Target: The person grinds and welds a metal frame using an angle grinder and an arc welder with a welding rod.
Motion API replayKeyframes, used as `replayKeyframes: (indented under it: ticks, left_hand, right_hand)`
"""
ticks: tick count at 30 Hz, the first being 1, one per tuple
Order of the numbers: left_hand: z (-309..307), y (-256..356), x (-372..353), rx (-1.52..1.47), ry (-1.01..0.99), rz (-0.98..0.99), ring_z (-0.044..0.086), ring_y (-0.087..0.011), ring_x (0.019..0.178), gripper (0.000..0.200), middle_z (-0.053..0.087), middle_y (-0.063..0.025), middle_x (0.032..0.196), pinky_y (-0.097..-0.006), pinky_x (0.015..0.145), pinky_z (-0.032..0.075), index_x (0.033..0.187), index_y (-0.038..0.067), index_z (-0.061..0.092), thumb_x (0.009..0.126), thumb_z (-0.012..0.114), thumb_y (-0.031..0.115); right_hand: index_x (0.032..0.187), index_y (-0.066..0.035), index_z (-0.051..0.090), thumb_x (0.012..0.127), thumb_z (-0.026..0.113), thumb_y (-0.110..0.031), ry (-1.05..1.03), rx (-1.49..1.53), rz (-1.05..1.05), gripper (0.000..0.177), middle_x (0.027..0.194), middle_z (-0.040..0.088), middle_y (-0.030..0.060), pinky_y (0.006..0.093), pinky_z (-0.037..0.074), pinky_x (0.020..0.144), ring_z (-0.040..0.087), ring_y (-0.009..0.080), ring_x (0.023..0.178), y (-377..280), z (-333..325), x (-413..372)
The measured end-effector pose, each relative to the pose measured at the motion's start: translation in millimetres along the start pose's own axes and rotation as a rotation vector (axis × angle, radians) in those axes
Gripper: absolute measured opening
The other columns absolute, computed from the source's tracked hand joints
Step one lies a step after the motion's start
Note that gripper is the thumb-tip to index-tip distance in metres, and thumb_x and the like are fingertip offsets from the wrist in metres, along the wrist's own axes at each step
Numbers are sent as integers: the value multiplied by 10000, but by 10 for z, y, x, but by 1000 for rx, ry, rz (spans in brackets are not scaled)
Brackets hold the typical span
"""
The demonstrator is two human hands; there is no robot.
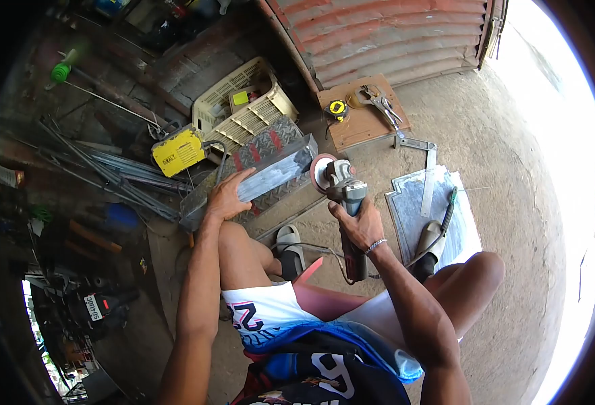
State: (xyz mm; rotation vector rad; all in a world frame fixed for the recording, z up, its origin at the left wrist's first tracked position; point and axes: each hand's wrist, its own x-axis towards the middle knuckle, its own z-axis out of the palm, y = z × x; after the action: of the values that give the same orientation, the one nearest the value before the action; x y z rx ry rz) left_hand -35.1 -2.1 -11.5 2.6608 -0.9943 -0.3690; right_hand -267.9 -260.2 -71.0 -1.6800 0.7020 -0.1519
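The left hand (229, 196) lies flat, with the fingers spread, on the near end of a long grey metal box (277, 169) that rests on the floor (513, 202) in front of the person's knees. The right hand (358, 224) is closed around the body of an angle grinder (345, 185). Its pinkish disc (321, 172) stands just beside the right end of the box; I cannot tell if it touches the metal. The grinder's cable runs down between the legs. Behind the box lies a checkered plate (270, 135) with red marks, and behind that a cream plastic crate (243, 108). A yellow welding machine (178, 152) stands at the left end of the box, beside a bundle of thin rods (108, 172). To the right of the grinder a flat metal sheet (409, 202) lies under the right foot, with a steel square (430, 169) over its far edge. Farther away, near the corrugated door (392, 34), a wooden board (368, 125) carries a tape measure (338, 109) and locking pliers (382, 102).
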Motion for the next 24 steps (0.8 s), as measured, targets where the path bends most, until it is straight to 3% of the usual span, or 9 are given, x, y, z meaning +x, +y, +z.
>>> replayKeyframes:
  ticks: [4, 6, 11, 19, 24]
  left_hand:
    - [-10, 17, -18, 13, -3, -15, 596, -289, 1247, 880, 605, -84, 1386, -386, 1037, 492, 1442, 252, 538, 619, 812, 106]
    - [14, 1, -6, -3, -6, -7, 602, -295, 1240, 864, 615, -109, 1358, -375, 1036, 485, 1451, 205, 531, 627, 756, 72]
    - [39, -33, -1, 11, -1, 17, 597, -299, 1246, 866, 611, -113, 1362, -375, 1043, 479, 1454, 191, 526, 628, 752, 66]
    - [18, -26, 7, -8, -12, 21, 592, -307, 1253, 871, 607, -124, 1368, -380, 1047, 474, 1458, 192, 525, 627, 755, 74]
    - [34, -72, 17, 8, -6, 18, 579, -292, 1269, 878, 600, -88, 1392, -391, 1048, 483, 1445, 229, 532, 620, 804, 98]
  right_hand:
    - [1120, 67, 607, 813, 744, -522, 25, 24, -62, 679, 875, 710, 203, 388, 558, 766, 716, 293, 813, 6, 34, 85]
    - [1228, 102, 540, 795, 746, -583, -69, 17, -4, 836, 1052, 693, 309, 437, 541, 903, 700, 413, 1015, -42, 13, 173]
    - [1224, 108, 547, 788, 738, -604, -93, 68, -36, 856, 1065, 688, 319, 434, 534, 912, 689, 424, 1033, -96, 28, 325]
    - [1057, 112, 628, 786, 736, -574, -141, 82, 108, 746, 882, 709, 221, 392, 549, 785, 710, 308, 835, 128, -117, 319]
    - [971, 92, 635, 791, 742, -549, -149, 126, 142, 675, 772, 687, 161, 366, 547, 689, 687, 248, 707, -124, -263, 143]
